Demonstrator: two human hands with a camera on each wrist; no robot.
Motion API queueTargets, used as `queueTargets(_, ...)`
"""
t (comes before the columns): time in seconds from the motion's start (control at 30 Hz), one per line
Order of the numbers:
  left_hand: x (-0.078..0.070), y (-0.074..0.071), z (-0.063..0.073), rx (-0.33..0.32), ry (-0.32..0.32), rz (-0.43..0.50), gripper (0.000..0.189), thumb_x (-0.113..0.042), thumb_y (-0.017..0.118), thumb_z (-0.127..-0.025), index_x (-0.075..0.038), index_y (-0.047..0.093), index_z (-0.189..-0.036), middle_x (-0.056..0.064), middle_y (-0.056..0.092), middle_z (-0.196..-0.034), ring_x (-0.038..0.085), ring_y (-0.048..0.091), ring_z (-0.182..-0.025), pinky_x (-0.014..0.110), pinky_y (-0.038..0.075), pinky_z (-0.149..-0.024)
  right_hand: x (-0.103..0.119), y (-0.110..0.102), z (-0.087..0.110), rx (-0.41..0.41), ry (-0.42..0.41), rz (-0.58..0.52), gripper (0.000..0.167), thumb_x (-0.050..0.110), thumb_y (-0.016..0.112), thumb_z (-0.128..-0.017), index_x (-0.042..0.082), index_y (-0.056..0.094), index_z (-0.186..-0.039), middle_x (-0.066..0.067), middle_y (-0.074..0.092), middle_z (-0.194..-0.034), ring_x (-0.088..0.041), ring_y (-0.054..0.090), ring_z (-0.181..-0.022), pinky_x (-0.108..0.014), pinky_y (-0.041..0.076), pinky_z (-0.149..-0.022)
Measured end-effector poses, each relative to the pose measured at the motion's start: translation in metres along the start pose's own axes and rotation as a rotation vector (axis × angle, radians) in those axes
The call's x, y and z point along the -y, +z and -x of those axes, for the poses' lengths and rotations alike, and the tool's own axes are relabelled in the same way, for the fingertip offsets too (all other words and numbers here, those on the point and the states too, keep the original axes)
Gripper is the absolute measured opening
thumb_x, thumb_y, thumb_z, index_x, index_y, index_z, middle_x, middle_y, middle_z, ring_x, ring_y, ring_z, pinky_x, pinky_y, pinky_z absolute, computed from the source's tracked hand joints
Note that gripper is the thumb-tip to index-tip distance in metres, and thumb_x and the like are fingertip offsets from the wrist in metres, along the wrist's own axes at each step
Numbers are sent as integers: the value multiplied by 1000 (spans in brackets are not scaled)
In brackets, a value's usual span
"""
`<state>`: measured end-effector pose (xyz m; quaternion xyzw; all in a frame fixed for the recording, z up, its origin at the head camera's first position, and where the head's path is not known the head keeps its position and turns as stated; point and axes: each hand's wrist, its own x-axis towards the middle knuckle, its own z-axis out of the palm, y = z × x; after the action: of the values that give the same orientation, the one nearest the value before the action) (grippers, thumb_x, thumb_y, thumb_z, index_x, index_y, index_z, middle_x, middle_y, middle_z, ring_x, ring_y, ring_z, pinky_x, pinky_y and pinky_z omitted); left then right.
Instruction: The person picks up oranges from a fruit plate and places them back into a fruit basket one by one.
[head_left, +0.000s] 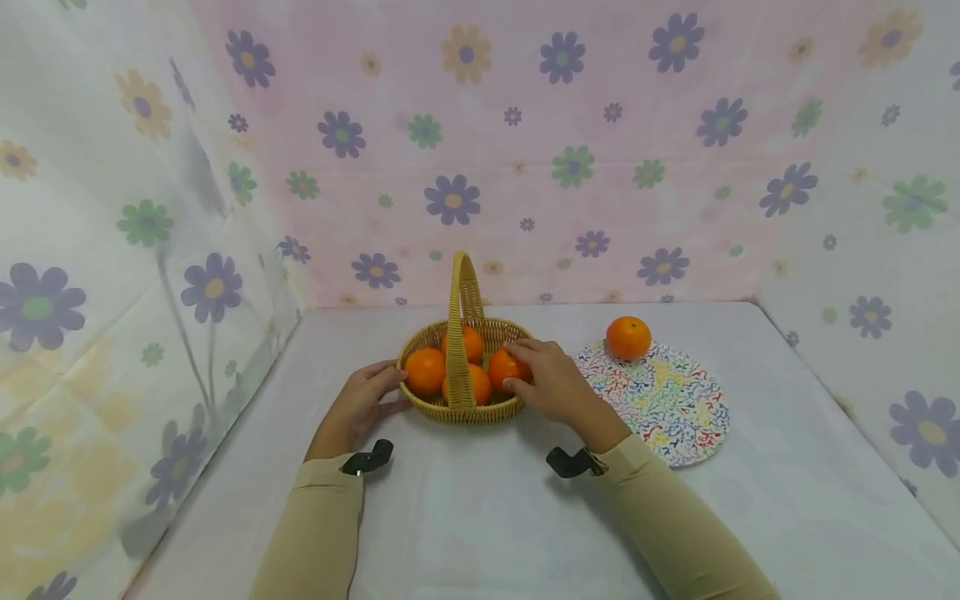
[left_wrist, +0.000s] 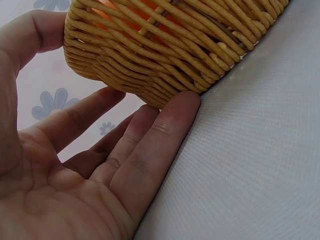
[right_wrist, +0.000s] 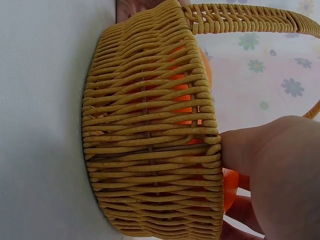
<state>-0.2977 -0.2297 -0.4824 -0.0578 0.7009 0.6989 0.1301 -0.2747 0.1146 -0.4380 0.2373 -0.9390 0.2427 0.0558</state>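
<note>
A wicker basket [head_left: 468, 414] with a tall arched handle [head_left: 459, 333] stands on the table and holds several oranges [head_left: 425, 371]. My left hand [head_left: 363, 400] steadies its left end. In the left wrist view, the fingertips [left_wrist: 180, 107] touch the woven side low down, while another digit meets the rim above. Over the basket's right end, my right hand [head_left: 555, 383] grips an orange [head_left: 507, 367] that sits inside the rim. The right wrist view shows this orange [right_wrist: 230, 189] partly hidden by the wicker wall and the hand.
Another orange [head_left: 628, 337] rests at the back edge of a round, multicoloured speckled mat [head_left: 675, 408], right of the basket. White cloth covers the table [head_left: 465, 517]. Flower-printed fabric [head_left: 510, 167] hangs behind and at both sides.
</note>
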Motion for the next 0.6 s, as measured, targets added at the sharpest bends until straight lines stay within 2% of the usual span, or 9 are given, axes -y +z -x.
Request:
queueTargets(0.17,0,-1,0,5,-7,8,58,-24,67,-98,-4,51,-150,13,44,-158,34,47,-143,46,61,-95,1,0,0,22,8,34,63,38,68,-99,19,49,-155,-6,49,-158,-36,50,-137,-57,50,-110)
queueTargets(0.4,0,-5,1,-1,1,20,57,-21,66,-98,-1,50,-149,15,44,-156,34,47,-140,47,61,-97,6,2,-2,27,22,11,59,35,67,-99,16,52,-153,-7,51,-157,-36,49,-139,-58,47,-113)
queueTargets(0.6,1,-2,0,10,-4,22,56,-23,66,-98,-3,52,-149,13,46,-156,33,49,-140,46,61,-97,1,-1,-4,13,14,10,56,31,67,-99,15,54,-151,-5,53,-155,-35,50,-137,-55,47,-115)
